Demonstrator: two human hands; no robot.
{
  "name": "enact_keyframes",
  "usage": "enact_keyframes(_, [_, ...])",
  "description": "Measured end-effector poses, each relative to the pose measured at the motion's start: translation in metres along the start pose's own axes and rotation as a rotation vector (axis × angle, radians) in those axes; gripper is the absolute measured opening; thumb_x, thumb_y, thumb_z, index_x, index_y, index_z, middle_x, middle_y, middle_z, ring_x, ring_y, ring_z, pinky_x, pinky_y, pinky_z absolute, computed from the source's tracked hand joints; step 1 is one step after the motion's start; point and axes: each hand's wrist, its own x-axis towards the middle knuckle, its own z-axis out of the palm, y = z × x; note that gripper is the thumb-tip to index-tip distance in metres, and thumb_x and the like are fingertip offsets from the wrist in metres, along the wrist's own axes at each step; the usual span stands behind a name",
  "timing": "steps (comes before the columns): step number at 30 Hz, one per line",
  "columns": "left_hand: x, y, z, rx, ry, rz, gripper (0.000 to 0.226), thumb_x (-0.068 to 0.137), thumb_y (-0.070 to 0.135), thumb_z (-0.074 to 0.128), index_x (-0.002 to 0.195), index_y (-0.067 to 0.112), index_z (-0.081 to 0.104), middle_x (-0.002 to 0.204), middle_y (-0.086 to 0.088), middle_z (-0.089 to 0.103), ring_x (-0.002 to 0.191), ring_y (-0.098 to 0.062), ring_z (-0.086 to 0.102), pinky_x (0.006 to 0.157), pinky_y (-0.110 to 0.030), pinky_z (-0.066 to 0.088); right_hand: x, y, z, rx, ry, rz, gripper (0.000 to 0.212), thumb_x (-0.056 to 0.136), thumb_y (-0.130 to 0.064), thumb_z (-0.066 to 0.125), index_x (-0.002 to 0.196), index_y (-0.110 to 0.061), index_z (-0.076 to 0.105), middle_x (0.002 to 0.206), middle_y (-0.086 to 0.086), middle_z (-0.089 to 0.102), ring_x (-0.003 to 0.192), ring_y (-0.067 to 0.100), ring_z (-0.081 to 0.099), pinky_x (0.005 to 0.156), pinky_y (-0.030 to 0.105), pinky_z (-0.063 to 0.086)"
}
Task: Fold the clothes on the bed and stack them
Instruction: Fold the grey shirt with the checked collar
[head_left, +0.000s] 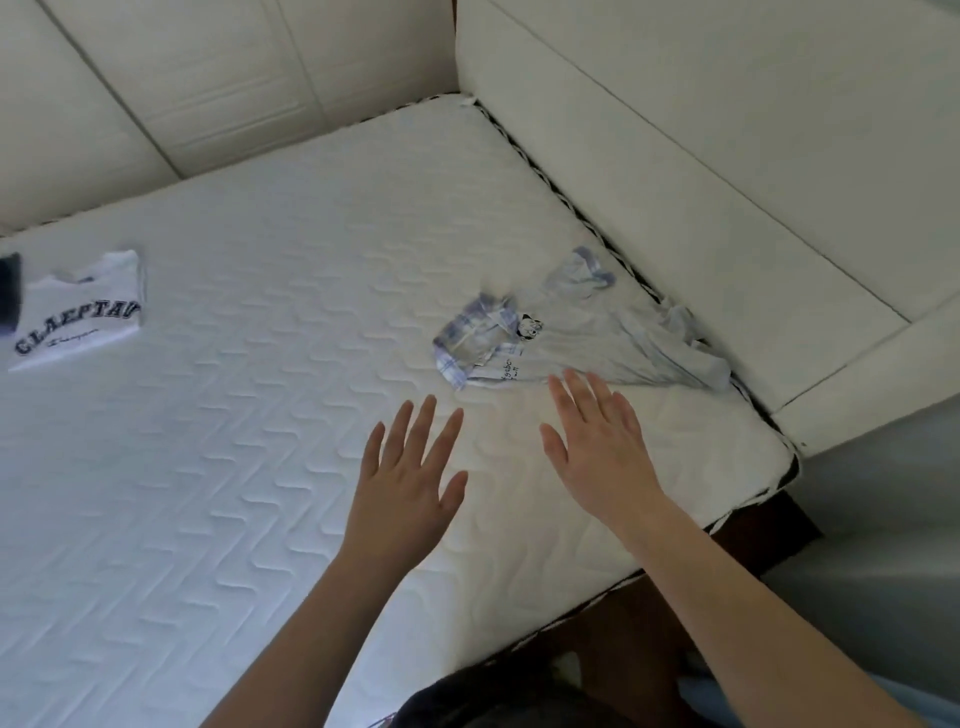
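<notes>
Pale blue fabric with plaid cuffs and collar, a small shirt (582, 332), is found lying crumpled near the right corner of the bed (260, 415), its far end bunched against the gap beside the cream upholstered frame (675, 156). A white folded T-shirt (78, 312) with dark lettering is noted well apart, at the left edge of the view, partly covered by a dark item.

Both hands are extended flat above the mattress with fingers straight and spread; nothing is held. The right hand (597, 447) has its fingertips at the shirt's near hem, though contact cannot be confirmed. The left hand (410, 467) is just short of the garment.

Risks identified: the bunched end may be dragged into the gap if the shirt is pulled unevenly. Twisted sleeves, if not flattened first, would likely yield a lopsided fold. The distance to the folded T-shirt means the bundle could come undone while being carried across for stacking.
</notes>
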Motion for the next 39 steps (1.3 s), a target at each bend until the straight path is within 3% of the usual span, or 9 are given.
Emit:
enact_keyframes(7, [0.021, -0.039, 0.017, -0.002, 0.011, -0.079, 0.063, 0.095, 0.051, 0.024, 0.154, 0.028, 0.025, 0.161, -0.004, 0.019, 0.148, -0.027, 0.019, 0.118, -0.050, 0.020, 0.040, 0.001, -0.009, -0.094, 0.031, -0.081, 0.060, 0.100, -0.041, 0.039, 0.155, -0.020, 0.025, 0.162, 0.002, 0.022, 0.150, 0.024, 0.016, 0.120, 0.043, 0.012])
enact_keyframes(15, [0.070, -0.030, 0.027, -0.046, -0.046, -0.064, 0.064, 0.096, 0.052, 0.017, 0.155, 0.029, 0.017, 0.163, -0.003, 0.012, 0.150, -0.026, 0.010, 0.120, -0.047, 0.011, 0.074, 0.015, -0.003, -0.094, -0.025, -0.072, 0.062, 0.102, -0.044, 0.032, 0.157, -0.023, 0.013, 0.164, -0.002, 0.009, 0.152, 0.019, 0.004, 0.121, 0.040, 0.002])
enact_keyframes(19, [0.100, -0.022, 0.032, -0.032, -0.057, -0.115, 0.064, 0.096, 0.053, 0.015, 0.155, 0.031, 0.013, 0.163, -0.003, 0.009, 0.150, -0.024, 0.006, 0.121, -0.046, 0.009, 0.113, 0.036, -0.002, -0.092, -0.017, -0.093, 0.061, 0.101, -0.044, 0.034, 0.156, -0.022, 0.020, 0.164, -0.001, 0.015, 0.151, 0.021, 0.010, 0.120, 0.042, 0.008])
enact_keyframes(25, [0.148, 0.001, 0.047, 0.024, -0.084, -0.217, 0.062, 0.097, 0.049, 0.022, 0.155, 0.026, 0.022, 0.162, -0.006, 0.017, 0.149, -0.028, 0.016, 0.119, -0.048, 0.018, 0.193, 0.073, 0.007, -0.060, -0.044, -0.206, 0.062, 0.099, -0.044, 0.034, 0.155, -0.019, 0.024, 0.163, 0.001, 0.019, 0.150, 0.023, 0.016, 0.120, 0.043, 0.011])
enact_keyframes(33, [0.224, 0.016, 0.085, -0.008, -0.123, -0.358, 0.063, 0.096, 0.047, 0.022, 0.153, 0.023, 0.027, 0.160, -0.009, 0.023, 0.148, -0.029, 0.021, 0.118, -0.047, 0.020, 0.293, 0.101, 0.058, -0.093, -0.205, -0.358, 0.062, 0.102, -0.047, 0.024, 0.157, -0.022, 0.007, 0.165, -0.004, 0.001, 0.151, 0.017, 0.000, 0.122, 0.040, 0.003])
enact_keyframes(39, [0.289, -0.014, 0.156, -0.026, -0.074, -0.352, 0.059, 0.097, 0.044, 0.031, 0.150, 0.019, 0.036, 0.157, -0.012, 0.031, 0.144, -0.031, 0.030, 0.115, -0.050, 0.029, 0.363, 0.102, 0.128, -0.132, -0.199, -0.398, 0.063, 0.102, -0.048, 0.028, 0.157, -0.021, 0.011, 0.164, -0.002, 0.010, 0.151, 0.019, 0.009, 0.121, 0.039, 0.007])
